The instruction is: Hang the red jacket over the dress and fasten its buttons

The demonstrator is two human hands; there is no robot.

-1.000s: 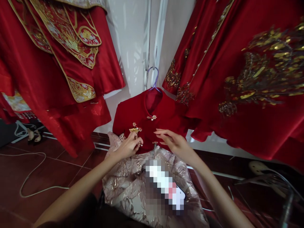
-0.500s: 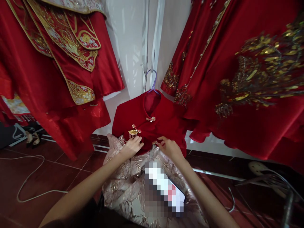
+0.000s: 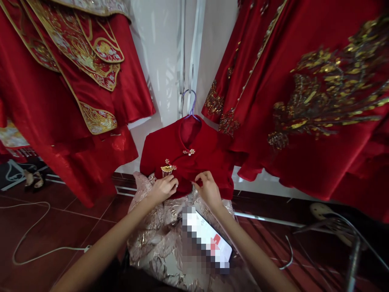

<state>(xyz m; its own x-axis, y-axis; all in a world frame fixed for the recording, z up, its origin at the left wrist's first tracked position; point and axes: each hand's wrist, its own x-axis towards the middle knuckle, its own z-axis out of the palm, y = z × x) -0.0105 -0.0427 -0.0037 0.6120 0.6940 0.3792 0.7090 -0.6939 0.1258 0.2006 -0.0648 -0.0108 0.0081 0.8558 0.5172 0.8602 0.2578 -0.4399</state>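
Head: hanger inside red top

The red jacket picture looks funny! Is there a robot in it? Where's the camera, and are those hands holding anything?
No robot here: those are a person's own bare hands. The camera sits on that person's head, looking forward and down, so you see nearly what they'd see.

In the middle, the red jacket hangs on a purple hanger, with a gold ornament on its front. The left hand is just below that ornament. The right hand has its fingers bent together at the jacket's lower front. What either one pinches is too small to tell.

Nearer the camera, a phone lies on shiny pink cloth. More red clothes hang on both sides.
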